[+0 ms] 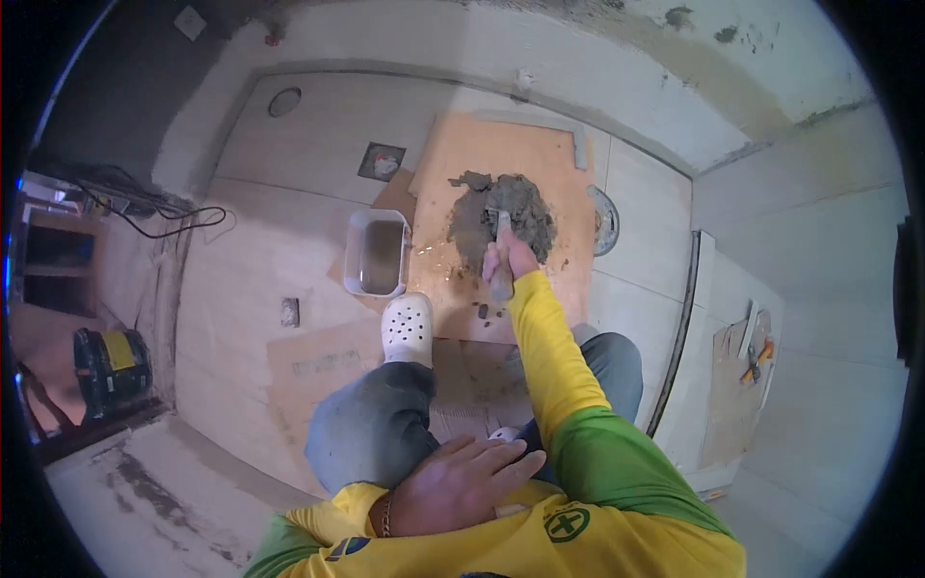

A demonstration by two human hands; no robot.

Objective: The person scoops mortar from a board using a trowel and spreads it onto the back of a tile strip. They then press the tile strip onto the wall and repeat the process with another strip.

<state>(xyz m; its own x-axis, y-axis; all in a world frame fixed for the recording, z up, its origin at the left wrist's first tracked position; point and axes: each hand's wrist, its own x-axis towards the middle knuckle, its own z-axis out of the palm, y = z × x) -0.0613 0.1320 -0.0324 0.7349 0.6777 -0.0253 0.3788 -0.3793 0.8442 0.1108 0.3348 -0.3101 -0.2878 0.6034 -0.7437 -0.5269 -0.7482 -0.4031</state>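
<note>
My right hand (515,258) is closed round the handle of a trowel (503,223), whose blade is sunk in a heap of wet grey mortar (532,210) and mostly hidden. The mortar lies on an orange-brown board (568,289), with small crumbs of it scattered nearby. My left hand (461,486) rests across my lap against the yellow shirt, fingers stretched out and holding nothing.
A white tub (353,252) with murky liquid stands left of the board. Around them are a square drain opening (382,162), a small block (290,312), flattened cardboard (323,364), a round metal disc (604,220), orange-handled pliers (757,362) and a dark bucket (111,371).
</note>
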